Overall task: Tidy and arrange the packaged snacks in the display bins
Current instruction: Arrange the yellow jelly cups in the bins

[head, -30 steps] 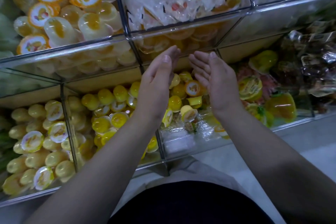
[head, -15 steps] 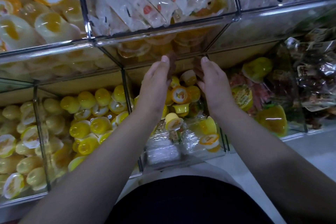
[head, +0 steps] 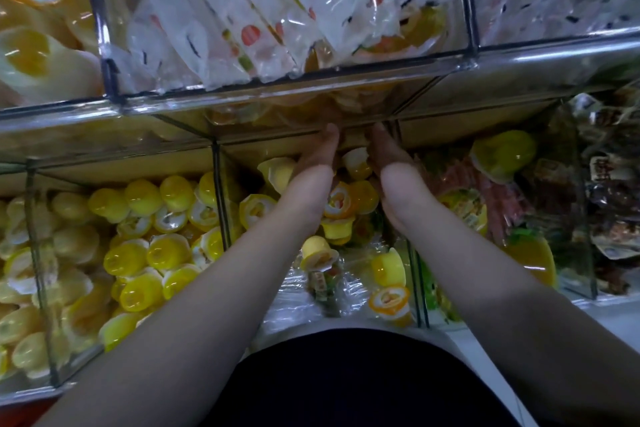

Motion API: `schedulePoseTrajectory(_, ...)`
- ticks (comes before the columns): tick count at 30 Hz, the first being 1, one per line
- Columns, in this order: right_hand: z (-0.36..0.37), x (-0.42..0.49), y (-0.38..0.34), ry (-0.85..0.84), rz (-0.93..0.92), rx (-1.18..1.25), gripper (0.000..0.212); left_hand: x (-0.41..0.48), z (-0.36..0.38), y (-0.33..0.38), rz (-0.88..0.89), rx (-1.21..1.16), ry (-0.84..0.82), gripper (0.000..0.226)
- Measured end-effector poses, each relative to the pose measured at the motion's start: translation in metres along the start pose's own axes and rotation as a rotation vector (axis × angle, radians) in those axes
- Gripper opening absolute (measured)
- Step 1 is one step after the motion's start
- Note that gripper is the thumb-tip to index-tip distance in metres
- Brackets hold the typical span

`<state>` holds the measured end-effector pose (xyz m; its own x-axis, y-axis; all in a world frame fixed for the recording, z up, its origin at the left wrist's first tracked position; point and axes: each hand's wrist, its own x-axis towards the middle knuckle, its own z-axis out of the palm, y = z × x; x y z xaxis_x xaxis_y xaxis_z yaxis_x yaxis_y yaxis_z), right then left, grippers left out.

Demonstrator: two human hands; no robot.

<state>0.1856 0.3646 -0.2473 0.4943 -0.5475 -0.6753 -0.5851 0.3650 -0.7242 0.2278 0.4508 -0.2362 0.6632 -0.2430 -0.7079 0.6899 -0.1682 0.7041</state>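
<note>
The jelly cups (head: 349,199) in the middle bin (head: 419,291) are orange and yellow, their white lids printed with small fruit pictures. The clear wrap (head: 304,291) under them glints silvery. The yellow cups (head: 145,253) to the left run from lemon to pale cream, with white rims. Above, the clear packets (head: 221,17) look milky white, dotted with red, green and black marks — and the big cups (head: 38,55) at upper left are cream with orange centres. On the right are a yellow-green cup (head: 502,156), pink-red packets (head: 498,204) and dark brown wrapped snacks (head: 613,204) — some with pale labels. The garment (head: 346,378) at the bottom is black.
</note>
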Motion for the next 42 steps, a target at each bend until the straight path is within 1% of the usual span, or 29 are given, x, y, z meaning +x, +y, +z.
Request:
schedulePoseTrajectory(2,0.003,0.001,-0.002,-0.028,0.027,-0.073,0.094,0.005,0.006,-0.004,0.024,-0.017,-0.035,0.059)
schedulePoseTrajectory(3,0.003,0.002,-0.002,-0.049,0.027,-0.105,0.090,0.007,0.009,-0.005,0.038,-0.047,-0.046,0.055)
schedulePoseTrajectory(4,0.003,0.004,-0.002,-0.068,0.017,-0.140,0.081,0.009,0.011,-0.005,0.032,-0.077,-0.047,0.051)
schedulePoseTrajectory(5,0.002,0.007,0.000,-0.084,0.005,-0.180,0.071,0.010,0.013,-0.005,0.010,-0.096,-0.036,0.051)
schedulePoseTrajectory(6,0.001,0.013,0.003,-0.095,0.010,-0.219,0.066,0.014,0.014,-0.007,-0.018,-0.114,-0.026,0.053)
schedulePoseTrajectory(8,-0.002,0.018,0.004,-0.136,0.037,-0.277,0.064,0.019,0.016,-0.012,-0.063,-0.140,-0.036,0.061)
schedulePoseTrajectory(11,-0.001,0.022,0.007,-0.193,0.028,-0.337,0.065,0.020,0.019,-0.015,-0.121,-0.201,-0.086,0.059)
schedulePoseTrajectory(13,0.000,0.023,0.004,-0.227,0.033,-0.330,0.067,0.023,0.024,-0.014,-0.155,-0.272,-0.131,0.054)
schedulePoseTrajectory(14,0.003,0.023,0.002,-0.249,0.038,-0.318,0.072,0.023,0.026,-0.013,-0.172,-0.305,-0.148,0.052)
schedulePoseTrajectory(17,0.008,0.024,-0.003,-0.294,0.086,-0.350,0.110,0.027,0.029,-0.015,-0.187,-0.353,-0.144,0.043)
schedulePoseTrajectory(18,0.010,0.027,-0.002,-0.290,0.092,-0.346,0.110,0.028,0.029,-0.015,-0.179,-0.346,-0.146,0.046)
schedulePoseTrajectory(20,0.013,0.025,0.001,-0.239,0.089,-0.312,0.096,0.029,0.028,-0.017,-0.176,-0.315,-0.159,0.058)
schedulePoseTrajectory(22,0.010,0.025,0.010,-0.187,0.017,-0.328,0.079,0.031,0.027,-0.020,-0.167,-0.311,-0.168,0.060)
schedulePoseTrajectory(24,0.009,0.023,0.016,-0.157,-0.057,-0.382,0.059,0.030,0.024,-0.023,-0.149,-0.249,-0.134,0.051)
schedulePoseTrajectory(27,0.003,0.018,0.023,-0.118,-0.107,-0.420,0.048,0.028,0.021,-0.030,-0.124,-0.179,-0.117,0.042)
schedulePoseTrajectory(29,0.002,0.016,0.025,-0.128,-0.139,-0.421,0.043,0.024,0.018,-0.033,-0.068,-0.121,-0.080,0.032)
schedulePoseTrajectory(31,0.001,0.013,0.027,-0.144,-0.159,-0.423,0.044,0.020,0.010,-0.037,0.006,-0.095,-0.069,0.032)
schedulePoseTrajectory(33,-0.001,0.009,0.028,-0.171,-0.197,-0.381,0.045,0.013,-0.001,-0.039,0.066,-0.091,-0.101,0.043)
schedulePoseTrajectory(35,-0.005,0.000,0.030,-0.211,-0.223,-0.329,0.045,0.005,-0.013,-0.038,0.082,-0.088,-0.110,0.049)
schedulePoseTrajectory(38,-0.012,-0.012,0.036,-0.236,-0.298,-0.307,0.053,-0.010,-0.028,-0.033,0.105,-0.048,-0.134,0.052)
schedulePoseTrajectory(40,-0.017,-0.021,0.036,-0.239,-0.358,-0.343,0.061,-0.021,-0.033,-0.031,0.128,-0.035,-0.177,0.052)
schedulePoseTrajectory(42,-0.020,-0.030,0.033,-0.240,-0.387,-0.380,0.064,-0.032,-0.039,-0.028,0.154,-0.013,-0.212,0.049)
